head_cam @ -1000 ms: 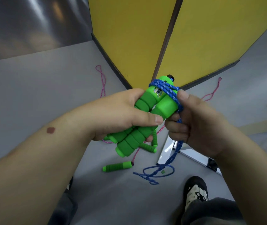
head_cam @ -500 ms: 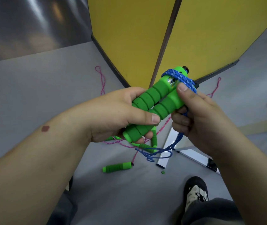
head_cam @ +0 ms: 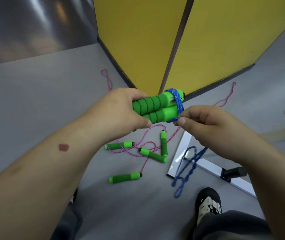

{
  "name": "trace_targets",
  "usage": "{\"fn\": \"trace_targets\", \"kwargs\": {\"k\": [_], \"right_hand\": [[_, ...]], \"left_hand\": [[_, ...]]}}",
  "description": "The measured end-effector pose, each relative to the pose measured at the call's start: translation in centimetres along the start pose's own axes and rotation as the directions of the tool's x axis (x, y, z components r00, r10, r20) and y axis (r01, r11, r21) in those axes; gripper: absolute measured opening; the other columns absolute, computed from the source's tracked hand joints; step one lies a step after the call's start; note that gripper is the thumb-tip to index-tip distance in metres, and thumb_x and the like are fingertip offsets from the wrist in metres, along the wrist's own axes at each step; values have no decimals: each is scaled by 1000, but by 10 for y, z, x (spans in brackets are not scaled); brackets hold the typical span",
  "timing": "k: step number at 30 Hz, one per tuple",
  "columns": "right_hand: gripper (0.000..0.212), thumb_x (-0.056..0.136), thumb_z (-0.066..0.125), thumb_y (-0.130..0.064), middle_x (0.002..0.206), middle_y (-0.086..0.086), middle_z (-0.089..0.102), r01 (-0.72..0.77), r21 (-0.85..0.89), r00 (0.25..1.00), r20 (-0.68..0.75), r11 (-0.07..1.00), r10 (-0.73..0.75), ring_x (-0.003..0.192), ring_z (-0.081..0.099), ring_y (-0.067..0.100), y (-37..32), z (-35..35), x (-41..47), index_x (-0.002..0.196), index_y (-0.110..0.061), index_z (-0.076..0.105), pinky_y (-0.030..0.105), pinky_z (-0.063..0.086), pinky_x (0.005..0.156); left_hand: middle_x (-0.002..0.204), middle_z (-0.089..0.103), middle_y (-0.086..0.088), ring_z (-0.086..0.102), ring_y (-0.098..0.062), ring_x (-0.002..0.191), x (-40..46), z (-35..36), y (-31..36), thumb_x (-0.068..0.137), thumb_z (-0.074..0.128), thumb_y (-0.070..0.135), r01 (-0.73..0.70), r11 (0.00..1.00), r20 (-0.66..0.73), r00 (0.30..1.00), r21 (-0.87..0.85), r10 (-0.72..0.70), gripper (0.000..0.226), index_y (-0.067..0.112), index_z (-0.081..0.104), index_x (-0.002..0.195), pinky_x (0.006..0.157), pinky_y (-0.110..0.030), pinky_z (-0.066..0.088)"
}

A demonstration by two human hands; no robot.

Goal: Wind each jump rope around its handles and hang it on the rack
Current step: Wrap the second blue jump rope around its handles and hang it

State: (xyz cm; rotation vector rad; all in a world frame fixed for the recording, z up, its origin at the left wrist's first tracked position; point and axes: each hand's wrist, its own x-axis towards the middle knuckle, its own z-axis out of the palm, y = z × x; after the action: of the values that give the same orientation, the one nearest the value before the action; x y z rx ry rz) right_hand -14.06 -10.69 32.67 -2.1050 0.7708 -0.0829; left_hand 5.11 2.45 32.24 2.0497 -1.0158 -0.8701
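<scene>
My left hand (head_cam: 121, 111) grips a pair of green foam handles (head_cam: 155, 108) held side by side, lying nearly level. A blue rope (head_cam: 178, 101) is wound a few turns around their far ends. My right hand (head_cam: 206, 122) pinches that rope just below the handles, and the slack blue rope (head_cam: 188, 163) hangs down from it in loose loops above the floor. On the grey floor below lie several more green handles (head_cam: 125, 177) joined by pink ropes (head_cam: 145, 141). No rack is in view.
Two yellow panels (head_cam: 138, 40) with dark bases stand ahead, meeting at a corner. A white board (head_cam: 180, 153) with a black clamp lies on the floor at the right. My shoe (head_cam: 207, 203) is at the bottom right. Pink rope loops (head_cam: 225, 99) trail beside the panels.
The handles have swung from upright to nearly level. My right hand slid from the top of the handles to below them, and the slack blue rope has lifted off the floor.
</scene>
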Motion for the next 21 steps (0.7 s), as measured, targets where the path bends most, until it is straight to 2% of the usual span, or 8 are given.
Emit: {"fn": "trace_targets", "kwargs": {"k": [2, 5, 8, 11, 14, 18, 19, 21], "right_hand": [[18, 96, 61, -39, 53, -11, 42, 28, 41, 1000, -11, 999, -28, 47, 35, 6, 1, -3, 0, 90, -26, 72, 23, 34, 49], [13, 94, 66, -33, 60, -3, 54, 116, 120, 990, -94, 986, -105, 52, 44, 7, -1, -7, -1, 89, -25, 74, 20, 39, 53], [5, 89, 71, -34, 81, 17, 64, 167, 144, 966, -219, 975, -134, 66, 54, 21, -3, -9, -1, 89, -33, 76, 30, 46, 64], [11, 76, 77, -38, 67, 12, 58, 195, 327, 967, -223, 924, -126, 58, 49, 12, -1, -7, 2, 82, -28, 78, 24, 42, 54], [16, 67, 79, -36, 58, 4, 53, 126, 529, 989, -132, 839, -66, 48, 44, 12, 4, -7, 5, 74, -22, 76, 20, 37, 47], [13, 65, 75, -26, 56, 1, 62, -5, 746, 999, 40, 666, -37, 45, 59, 12, 7, -6, 9, 71, -15, 72, 21, 50, 45], [14, 70, 73, -25, 59, 1, 67, -45, 783, 994, 96, 620, -49, 49, 64, 12, 11, -5, 11, 75, -12, 71, 22, 54, 48], [23, 88, 65, -19, 89, 15, 76, -172, 893, 944, 270, 416, -191, 81, 74, 22, 5, -1, 11, 100, 0, 71, 30, 61, 77]], "left_hand": [[85, 70, 15, 67, -7, 71, -2, -1, 2, 78, 89, 26, 0, 994, 47, 999, 113, -5, 51, 43, 70, 121, 61, -24, 47], [82, 73, 16, 71, -9, 78, -3, 1, 1, 76, 89, 22, -51, 980, 185, 983, 194, 14, 45, 48, 72, 109, 66, -30, 56], [86, 78, 14, 75, -18, 84, -3, -2, -1, 74, 90, 14, -84, 989, 306, 951, 118, 45, 47, 46, 76, 106, 82, -45, 62], [90, 81, 4, 76, -23, 83, -4, -10, -1, 74, 88, 3, -83, 996, 412, 907, -29, 88, 48, 38, 79, 106, 77, -46, 60], [84, 79, 2, 72, -11, 68, -7, -14, -1, 76, 80, -12, -25, 978, 513, 848, -209, 131, 49, 21, 78, 112, 60, -20, 53], [79, 77, 1, 70, -8, 61, -10, -15, -1, 73, 73, -21, 36, 912, 574, 787, -408, 225, 52, 8, 71, 117, 54, -15, 51], [82, 78, -1, 71, -9, 64, -10, -16, -2, 72, 74, -21, 49, 888, 574, 779, -457, 252, 54, 6, 70, 118, 55, -17, 52], [92, 78, -9, 73, -16, 71, -9, -15, -5, 71, 71, -18, 75, 827, 541, 788, -558, 294, 55, 3, 68, 122, 61, -21, 56]]}}
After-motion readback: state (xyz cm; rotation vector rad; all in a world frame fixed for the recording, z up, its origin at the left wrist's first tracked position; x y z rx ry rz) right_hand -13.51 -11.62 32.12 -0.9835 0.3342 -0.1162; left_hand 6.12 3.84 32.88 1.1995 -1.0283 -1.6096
